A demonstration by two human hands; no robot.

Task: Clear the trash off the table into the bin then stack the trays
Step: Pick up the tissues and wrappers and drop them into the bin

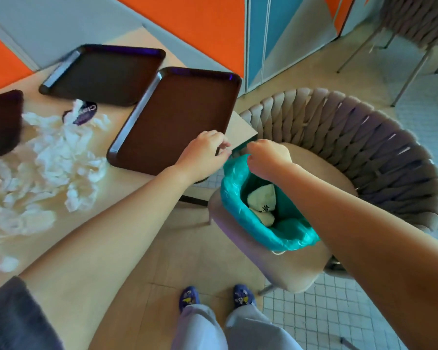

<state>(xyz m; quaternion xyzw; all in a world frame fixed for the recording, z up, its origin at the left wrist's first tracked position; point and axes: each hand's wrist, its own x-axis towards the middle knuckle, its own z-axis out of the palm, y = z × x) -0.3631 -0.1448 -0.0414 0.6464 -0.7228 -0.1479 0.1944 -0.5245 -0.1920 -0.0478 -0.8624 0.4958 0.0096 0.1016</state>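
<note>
Three dark brown trays lie on the table: the nearest tray (172, 122), a second tray (104, 74) behind it, and a third tray (1, 122) at the left edge. Crumpled white paper trash (61, 157) covers the table's left part, with a dark purple wrapper (85, 113) among it. A bin with a teal liner (234, 195) stands on a chair seat and holds a few white pieces of trash (261, 195). My left hand (202, 154) hovers over the nearest tray's corner, fingers curled. My right hand (268, 157) grips the liner's far rim.
A woven-back chair (364, 147) carries the bin at the table's right end. A second chair (415, 24) stands at the far right. The table edge (243, 130) ends just beyond my hands. My feet in blue slippers (215, 298) stand on the floor below.
</note>
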